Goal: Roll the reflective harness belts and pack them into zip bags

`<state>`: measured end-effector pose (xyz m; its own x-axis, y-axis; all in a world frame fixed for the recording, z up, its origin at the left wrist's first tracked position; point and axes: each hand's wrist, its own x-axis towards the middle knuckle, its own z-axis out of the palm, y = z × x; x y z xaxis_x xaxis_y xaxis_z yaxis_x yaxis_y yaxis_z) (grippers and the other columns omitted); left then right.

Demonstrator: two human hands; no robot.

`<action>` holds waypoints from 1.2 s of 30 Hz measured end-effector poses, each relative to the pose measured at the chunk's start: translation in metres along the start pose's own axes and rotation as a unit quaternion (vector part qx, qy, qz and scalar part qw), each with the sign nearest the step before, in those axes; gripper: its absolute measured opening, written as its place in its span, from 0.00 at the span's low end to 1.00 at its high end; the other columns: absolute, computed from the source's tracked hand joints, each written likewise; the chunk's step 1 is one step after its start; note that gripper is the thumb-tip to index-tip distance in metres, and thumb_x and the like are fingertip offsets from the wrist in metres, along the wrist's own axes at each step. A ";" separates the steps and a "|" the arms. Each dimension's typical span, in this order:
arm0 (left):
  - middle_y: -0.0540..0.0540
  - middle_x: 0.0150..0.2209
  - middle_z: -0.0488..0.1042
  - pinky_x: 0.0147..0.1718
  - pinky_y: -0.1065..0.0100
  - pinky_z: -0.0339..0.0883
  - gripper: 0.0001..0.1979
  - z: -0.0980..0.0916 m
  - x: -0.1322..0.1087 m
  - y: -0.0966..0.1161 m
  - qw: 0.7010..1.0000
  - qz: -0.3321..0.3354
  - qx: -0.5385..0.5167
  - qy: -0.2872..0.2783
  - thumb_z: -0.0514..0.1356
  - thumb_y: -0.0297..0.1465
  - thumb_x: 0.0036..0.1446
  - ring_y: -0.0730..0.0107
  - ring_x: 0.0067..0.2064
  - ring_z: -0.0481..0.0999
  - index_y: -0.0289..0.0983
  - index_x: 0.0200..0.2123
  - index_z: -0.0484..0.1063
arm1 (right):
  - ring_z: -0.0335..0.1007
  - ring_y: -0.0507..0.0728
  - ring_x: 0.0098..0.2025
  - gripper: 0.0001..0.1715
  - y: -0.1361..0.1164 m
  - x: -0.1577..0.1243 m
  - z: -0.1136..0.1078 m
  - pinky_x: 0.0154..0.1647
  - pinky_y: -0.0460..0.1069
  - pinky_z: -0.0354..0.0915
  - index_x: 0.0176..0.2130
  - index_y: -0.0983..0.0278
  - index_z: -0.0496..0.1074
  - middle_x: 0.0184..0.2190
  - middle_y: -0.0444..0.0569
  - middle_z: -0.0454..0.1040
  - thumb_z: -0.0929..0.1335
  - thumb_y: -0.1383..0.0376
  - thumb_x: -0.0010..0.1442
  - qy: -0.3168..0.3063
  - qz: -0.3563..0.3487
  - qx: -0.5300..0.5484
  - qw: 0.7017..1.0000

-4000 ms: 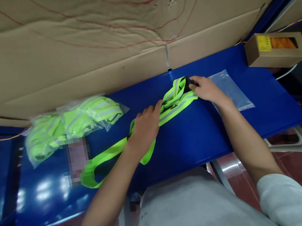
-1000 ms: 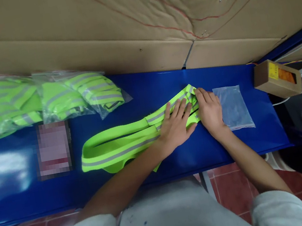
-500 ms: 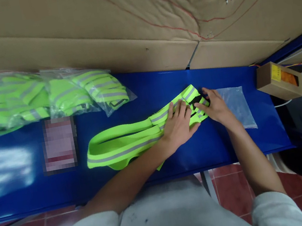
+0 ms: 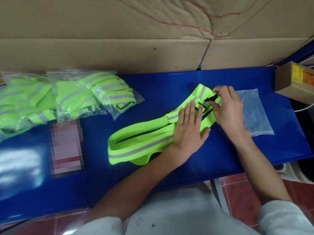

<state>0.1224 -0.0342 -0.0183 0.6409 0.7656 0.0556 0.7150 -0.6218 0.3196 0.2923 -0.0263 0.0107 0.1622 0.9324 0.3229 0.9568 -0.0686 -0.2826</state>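
A neon yellow-green reflective strap harness (image 4: 141, 148) with grey stripes lies folded lengthwise on the blue table (image 4: 102, 188). Flat on its right half rests my left hand (image 4: 188, 130), fingers spread and pressing the straps down. At the harness's right end my right hand (image 4: 228, 111) is closed, thumb and fingers pinching the strap near some black parts. What exactly those black parts are is too small to tell. Just right of my right hand lies a flat clear plastic bag (image 4: 255, 112), partly behind the hand.
Clear bags of folded green reflective straps (image 4: 74, 95) line the back left. A pixelated rectangular item (image 4: 65, 147) lies in front of them. A cardboard box (image 4: 299, 82) with a yellow label stands at the right end near white cables. Brown cardboard (image 4: 133, 52) lines the back.
My right hand has closed on the strap's right end, where its fingers were more spread. The harness's left loop has shifted right. The view has moved slightly.
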 end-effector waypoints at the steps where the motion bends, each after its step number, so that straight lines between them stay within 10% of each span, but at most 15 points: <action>1: 0.29 0.76 0.43 0.75 0.48 0.38 0.41 0.001 0.000 0.001 1.000 0.004 0.003 0.000 0.51 0.48 0.70 0.45 0.78 0.43 0.28 0.75 0.47 | 0.70 0.66 0.47 0.11 -0.006 -0.004 0.001 0.46 0.59 0.68 0.49 0.62 0.72 0.46 0.57 0.74 0.64 0.66 0.67 0.005 -0.018 -0.044 0.999; 6: 0.27 0.73 0.53 0.73 0.34 0.34 0.37 0.000 -0.003 0.006 1.000 -0.008 0.018 0.022 0.50 0.47 0.70 0.38 0.76 0.48 0.28 0.72 0.55 | 0.71 0.65 0.45 0.17 -0.021 -0.025 0.001 0.46 0.58 0.69 0.49 0.63 0.75 0.47 0.59 0.76 0.58 0.67 0.73 -0.067 -0.140 -0.141 0.978; 11: 0.23 0.68 0.60 0.73 0.42 0.46 0.35 -0.004 -0.009 0.001 0.999 0.009 0.013 0.039 0.53 0.47 0.69 0.35 0.73 0.56 0.25 0.67 0.62 | 0.71 0.67 0.55 0.22 -0.011 -0.026 -0.018 0.56 0.60 0.70 0.60 0.66 0.73 0.55 0.60 0.76 0.61 0.63 0.74 -0.123 -0.175 -0.040 0.976; 18: 0.29 0.71 0.59 0.71 0.30 0.38 0.36 -0.008 -0.014 -0.008 0.999 0.036 0.028 0.026 0.48 0.52 0.70 0.38 0.75 0.51 0.32 0.68 0.63 | 0.71 0.71 0.58 0.34 0.023 0.013 -0.002 0.58 0.65 0.68 0.57 0.63 0.73 0.54 0.61 0.73 0.72 0.46 0.60 -0.170 -0.030 0.051 0.984; 23: 0.30 0.75 0.50 0.67 0.22 0.35 0.40 -0.009 -0.022 -0.017 1.000 0.016 0.007 0.021 0.51 0.57 0.67 0.37 0.76 0.46 0.40 0.72 0.57 | 0.76 0.65 0.42 0.32 0.022 0.025 0.003 0.39 0.56 0.70 0.49 0.61 0.72 0.42 0.52 0.79 0.75 0.46 0.52 -0.253 0.056 0.093 0.961; 31: 0.29 0.75 0.47 0.74 0.38 0.34 0.44 -0.011 -0.026 -0.026 1.000 0.025 0.010 0.013 0.52 0.53 0.68 0.46 0.77 0.45 0.27 0.73 0.52 | 0.73 0.68 0.51 0.28 -0.029 -0.004 0.004 0.49 0.60 0.68 0.66 0.60 0.67 0.56 0.58 0.76 0.65 0.63 0.69 -0.088 -0.070 -0.045 0.993; 36: 0.25 0.73 0.52 0.74 0.38 0.37 0.47 -0.012 -0.031 -0.020 0.999 -0.029 0.005 0.019 0.56 0.56 0.64 0.37 0.76 0.46 0.24 0.72 0.55 | 0.68 0.69 0.55 0.35 -0.049 -0.037 0.010 0.52 0.64 0.68 0.74 0.57 0.55 0.63 0.61 0.69 0.57 0.69 0.72 -0.116 -0.189 -0.114 0.968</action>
<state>0.0851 -0.0430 -0.0148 0.5878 0.8057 0.0739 0.7530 -0.5782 0.3140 0.2375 -0.0540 0.0036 -0.2429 0.9592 0.1448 0.9700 0.2409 0.0318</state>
